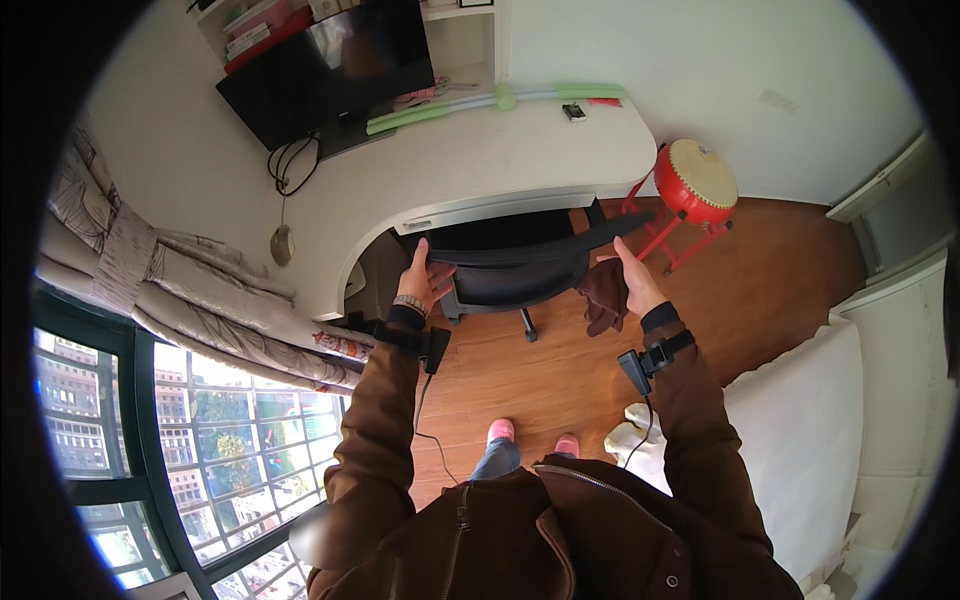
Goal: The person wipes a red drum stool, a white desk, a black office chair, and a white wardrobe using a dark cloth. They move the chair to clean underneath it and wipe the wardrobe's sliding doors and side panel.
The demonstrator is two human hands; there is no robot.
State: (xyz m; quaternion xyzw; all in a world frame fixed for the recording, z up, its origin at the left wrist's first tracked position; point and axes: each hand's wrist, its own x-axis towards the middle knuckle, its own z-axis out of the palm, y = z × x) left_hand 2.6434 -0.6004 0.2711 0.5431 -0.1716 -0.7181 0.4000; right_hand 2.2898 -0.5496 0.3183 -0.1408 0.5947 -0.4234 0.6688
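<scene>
Before me stands a black office chair point(517, 279), its backrest towards me and its front part under the curved desk. My left hand point(424, 280) is at the left end of the backrest, with the thumb raised and the fingers loosely bent in front of it. Whether it grips the chair is unclear. A dark brown cloth point(604, 301) hangs from my right hand point(639, 279), bunched at the fingers, which are partly hidden. The right thumb points up beside the right end of the backrest. Both forearms carry strapped black devices with cables.
On the white desk point(480, 165) are a monitor point(330, 71), a green foam-covered rod point(505, 97) and a small black box point(574, 112). A red drum point(695, 182) on a stand is at the right. A curtained window point(247, 435) lies left, a white-covered surface point(795, 405) right.
</scene>
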